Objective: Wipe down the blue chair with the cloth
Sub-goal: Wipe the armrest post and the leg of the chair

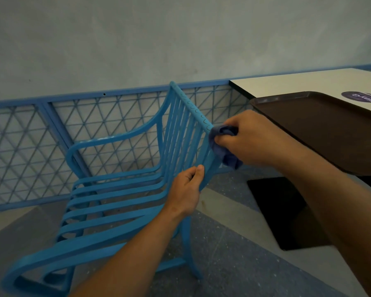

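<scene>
A blue slatted metal chair (116,196) stands in front of me, its backrest on the right and its seat running to the lower left. My right hand (244,138) grips a bunched dark-blue cloth (225,146) against the near end of the backrest's top rail. My left hand (186,189) grips the near side bar of the backrest lower down, thumb on top.
A blue lattice fence (30,146) runs along the wall behind the chair. To the right stands a white table (308,82) with a brown tray (330,129) jutting over its edge near my right hand. A dark table base (283,211) sits on the speckled floor.
</scene>
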The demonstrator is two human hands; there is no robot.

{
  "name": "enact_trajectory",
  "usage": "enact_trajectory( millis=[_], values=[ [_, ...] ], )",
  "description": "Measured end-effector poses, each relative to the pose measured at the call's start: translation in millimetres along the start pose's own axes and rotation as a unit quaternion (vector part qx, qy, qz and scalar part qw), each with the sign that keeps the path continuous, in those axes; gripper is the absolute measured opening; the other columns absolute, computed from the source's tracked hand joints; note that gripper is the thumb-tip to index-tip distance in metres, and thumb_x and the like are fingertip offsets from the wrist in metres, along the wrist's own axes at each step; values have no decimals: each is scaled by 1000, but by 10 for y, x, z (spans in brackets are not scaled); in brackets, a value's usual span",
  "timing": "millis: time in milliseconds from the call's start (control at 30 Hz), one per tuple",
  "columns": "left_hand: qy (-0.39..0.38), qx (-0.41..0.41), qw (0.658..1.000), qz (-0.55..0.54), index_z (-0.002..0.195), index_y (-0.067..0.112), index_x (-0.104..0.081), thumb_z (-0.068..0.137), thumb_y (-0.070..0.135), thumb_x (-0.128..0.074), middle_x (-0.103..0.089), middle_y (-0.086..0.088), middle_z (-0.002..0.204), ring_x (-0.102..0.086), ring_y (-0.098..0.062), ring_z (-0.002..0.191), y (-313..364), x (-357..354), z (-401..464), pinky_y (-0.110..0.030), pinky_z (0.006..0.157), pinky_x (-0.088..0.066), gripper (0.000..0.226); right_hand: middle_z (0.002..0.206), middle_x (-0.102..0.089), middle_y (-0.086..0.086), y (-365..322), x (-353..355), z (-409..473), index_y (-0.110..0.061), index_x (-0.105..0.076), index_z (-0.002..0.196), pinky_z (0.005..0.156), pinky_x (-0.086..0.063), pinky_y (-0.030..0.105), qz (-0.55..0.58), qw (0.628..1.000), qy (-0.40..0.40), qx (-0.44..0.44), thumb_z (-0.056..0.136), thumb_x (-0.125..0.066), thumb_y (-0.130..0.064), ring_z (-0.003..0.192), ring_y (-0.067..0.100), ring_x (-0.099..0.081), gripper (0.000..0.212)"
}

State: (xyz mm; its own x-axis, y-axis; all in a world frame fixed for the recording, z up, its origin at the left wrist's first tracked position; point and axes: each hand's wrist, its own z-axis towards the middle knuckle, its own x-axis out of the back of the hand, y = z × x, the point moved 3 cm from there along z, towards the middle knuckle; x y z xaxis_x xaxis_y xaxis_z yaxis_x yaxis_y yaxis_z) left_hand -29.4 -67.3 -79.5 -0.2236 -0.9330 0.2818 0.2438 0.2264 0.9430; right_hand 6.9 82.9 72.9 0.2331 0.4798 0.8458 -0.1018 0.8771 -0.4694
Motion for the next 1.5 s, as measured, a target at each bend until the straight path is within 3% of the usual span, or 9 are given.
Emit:
enact_trajectory(
  millis=[167,400,667,833,1033,1167,1267,1367,1500],
  values=[
    [16,2,1000,-4,60,18,-31,105,39,-47,-26,2,56,-30,-12,51,58,12,-17,-19,50,-36,52,54,-52,-2,5,-87,225,-18,-62,63,42,-34,18,59,998,20,-23,92,-64,-31,46,7,-44,32],
    [-6,8,999,-32,71,-8,-44,100,48,-52,-41,-12,63,-38,-22,56,-13,107,-45,-35,52,-32,64,56,-60,-5,-94,-103,-22,-28,-58,64,46,-49,25,13,999,37,3,91,-64,-30,50,10,-60,27],
    [9,-6,1000,-16,73,-5,-50,94,61,-50,-51,-28,69,-48,-23,59,16,70,1,-42,57,-41,69,60,-60,-1,7,-115,180,-22,-70,74,39,-39,19,82,995,45,-28,92,-66,-33,51,9,-54,21],
    [29,-14,999,-5,60,14,-45,97,52,-53,-39,0,53,-39,-12,50,18,66,-25,-24,48,-34,53,63,-65,0,7,-121,3,-20,-69,74,42,-47,27,62,996,67,-17,92,-64,-32,56,12,-64,22],
    [26,-17,1000,0,58,19,-41,99,46,-54,-34,13,49,-33,-6,47,7,69,2,-20,48,-30,51,57,-61,-7,28,-104,-91,-23,-70,74,40,-40,16,27,997,66,-16,89,-67,-31,50,2,-58,17],
    [20,-23,1000,-3,59,19,-40,99,47,-52,-33,14,49,-33,-6,48,0,62,9,-21,49,-31,50,56,-62,-5,57,-104,146,-21,-72,74,37,-40,14,104,992,50,-43,90,-68,-29,45,-1,-59,19],
    [17,-19,1000,-6,60,19,-41,98,49,-52,-33,12,51,-33,-7,50,-1,76,13,-21,50,-31,50,64,-66,2,89,-162,313,-16,-73,78,45,-48,26,114,990,50,-60,90,-67,-33,54,6,-59,22],
    [15,-18,1000,-8,59,20,-41,99,45,-53,-33,13,51,-33,-6,49,6,80,14,-19,49,-31,49,62,-61,6,130,-226,329,-9,-70,77,49,-40,26,130,986,82,-65,92,-64,-33,54,13,-53,29],
    [15,-23,1000,-13,57,22,-41,101,40,-54,-31,15,48,-30,-5,47,-10,90,-1,-18,48,-29,50,61,-59,-3,64,-303,74,-21,-65,75,47,-39,25,64,991,115,-16,94,-59,-35,56,10,-55,24]
  ],
)
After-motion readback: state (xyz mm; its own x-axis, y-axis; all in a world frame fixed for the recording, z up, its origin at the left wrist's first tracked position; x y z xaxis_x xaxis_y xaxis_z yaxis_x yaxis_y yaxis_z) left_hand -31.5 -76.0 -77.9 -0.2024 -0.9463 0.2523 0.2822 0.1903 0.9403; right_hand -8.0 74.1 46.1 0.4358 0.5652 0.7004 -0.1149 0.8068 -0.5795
